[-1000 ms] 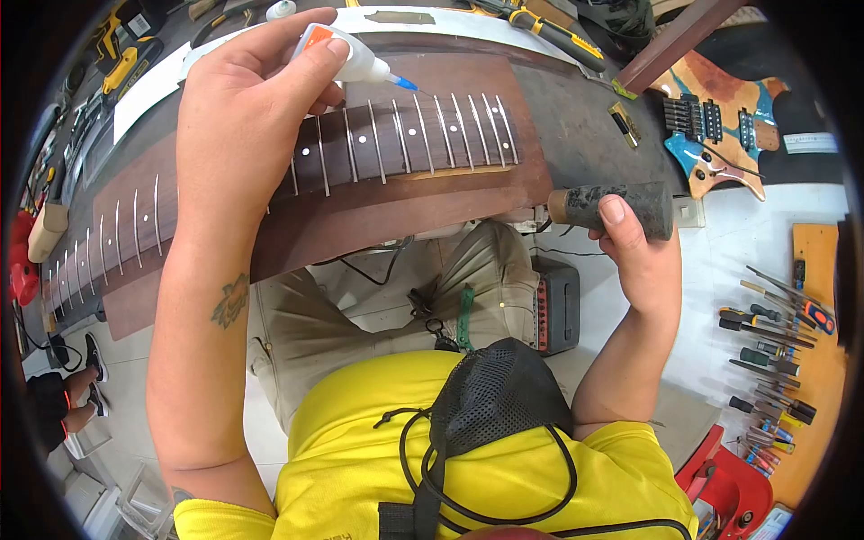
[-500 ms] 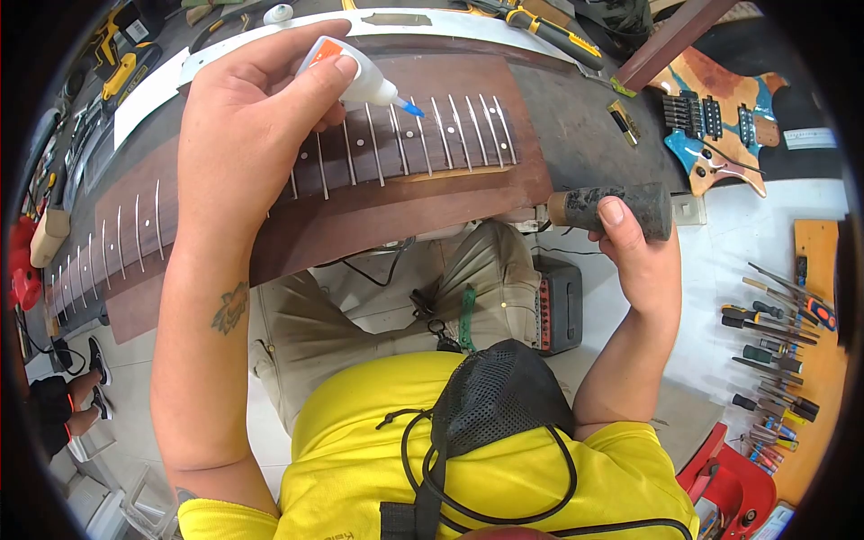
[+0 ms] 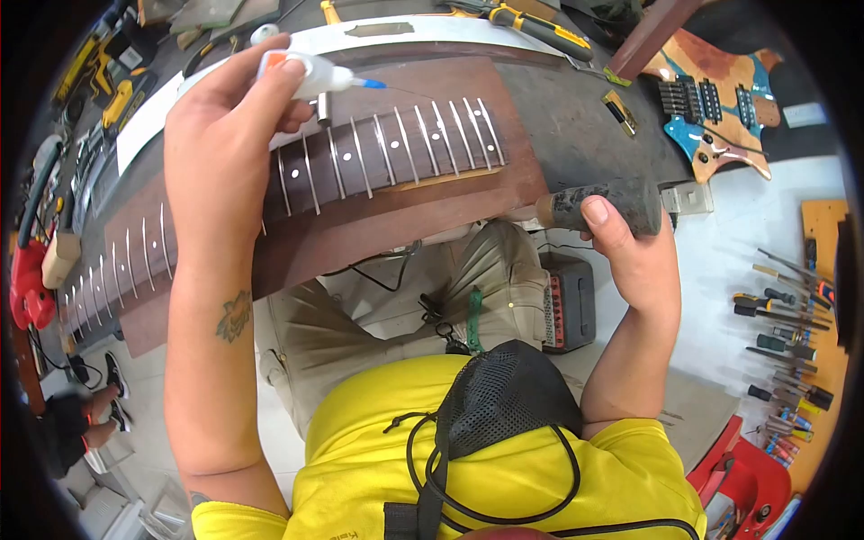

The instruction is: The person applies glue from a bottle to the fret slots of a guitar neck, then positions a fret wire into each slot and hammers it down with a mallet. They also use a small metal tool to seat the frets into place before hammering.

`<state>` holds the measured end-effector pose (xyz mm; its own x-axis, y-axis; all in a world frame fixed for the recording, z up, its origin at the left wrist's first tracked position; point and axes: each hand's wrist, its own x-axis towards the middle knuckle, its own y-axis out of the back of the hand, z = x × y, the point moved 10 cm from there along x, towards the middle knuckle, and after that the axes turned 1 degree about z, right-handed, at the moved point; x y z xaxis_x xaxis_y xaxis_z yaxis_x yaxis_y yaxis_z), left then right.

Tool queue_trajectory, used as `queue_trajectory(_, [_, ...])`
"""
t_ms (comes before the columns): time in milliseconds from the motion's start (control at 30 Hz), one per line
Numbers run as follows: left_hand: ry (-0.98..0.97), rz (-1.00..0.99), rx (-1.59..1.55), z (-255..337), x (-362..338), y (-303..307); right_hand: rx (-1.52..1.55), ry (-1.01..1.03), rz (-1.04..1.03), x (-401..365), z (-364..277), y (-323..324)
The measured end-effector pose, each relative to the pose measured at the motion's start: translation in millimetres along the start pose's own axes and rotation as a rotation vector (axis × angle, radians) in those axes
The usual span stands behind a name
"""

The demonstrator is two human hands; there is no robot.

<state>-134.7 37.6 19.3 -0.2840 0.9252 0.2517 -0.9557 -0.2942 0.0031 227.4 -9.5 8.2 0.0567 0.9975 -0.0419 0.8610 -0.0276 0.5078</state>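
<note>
My left hand point(image 3: 220, 117) is closed around a small white glue bottle point(image 3: 310, 76) with an orange label patch and a blue nozzle tip. The bottle lies nearly level, its tip beyond the far edge of a dark fretboard point(image 3: 367, 155). Metal frets and white dot inlays run along that fretboard, part of which my left hand and forearm hide. Beneath it is a reddish-brown wooden board point(image 3: 432, 211). At the board's right end, my right hand point(image 3: 630, 252) grips a mallet point(image 3: 607, 207) with a dark, worn cylindrical head; its handle is hidden.
An electric guitar body point(image 3: 715, 108) lies at the back right. A yellow-and-black cutter point(image 3: 544, 34) rests near the far edge. Files and screwdrivers line a wooden rack point(image 3: 823, 360) on the right. Power tools crowd the left. Another person's legs point(image 3: 103, 414) show at lower left.
My left hand has drawn the glue bottle to the left and tipped it flatter, taking the nozzle away from the frets. My right hand keeps its grip on the mallet, nearly still.
</note>
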Motion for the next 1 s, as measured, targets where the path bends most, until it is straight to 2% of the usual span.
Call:
queue_trajectory(33, [-0.01, -0.021, 0.01, -1, 1, 1, 0.019, 0.02, -0.025, 1, -1, -2])
queue_trajectory(133, [0.064, 0.016, -0.273, -10, 4, 7, 0.089, 0.076, -0.028, 3, -6, -2])
queue_trajectory(267, [0.122, 0.001, -0.297, -6, 5, 2, 0.185, 0.142, 0.005, 17, -9, 10])
queue_trajectory(367, [0.167, -0.11, -0.282, -11, 10, -1, 0.211, 0.186, 0.034, 39, -8, 24])
queue_trajectory(433, [0.192, -0.12, -0.247, -8, 14, -4, 0.027, 0.359, 0.071, 56, -22, 31])
queue_trajectory(500, [0.322, -0.094, -0.28, -20, 20, 0, -0.027, 0.388, 0.034, 70, -23, 27])
queue_trajectory(600, [0.331, -0.131, -0.345, -23, 30, -5, -0.398, 0.466, 0.177, 86, -28, 19])
queue_trajectory(667, [0.33, -0.075, -0.352, -23, 33, -8, -0.445, 0.469, 0.216, 92, -23, 10])
queue_trajectory(733, [0.324, -0.194, -0.315, -27, 36, -22, -0.583, 0.457, 0.278, 94, -23, 3])
queue_trajectory(867, [0.3, -0.335, -0.256, -21, 51, -58, -0.665, 0.453, 0.315, 94, -17, -5])
queue_trajectory(900, [0.302, -0.331, -0.248, -22, 59, -64, -0.681, 0.519, 0.367, 88, -20, -5])
queue_trajectory(933, [0.293, -0.411, -0.212, -22, 65, -77, -0.695, 0.587, 0.421, 83, -24, -5])
queue_trajectory(1000, [0.259, -0.494, -0.141, -19, 70, -98, -0.701, 0.652, 0.432, 75, -19, -11])
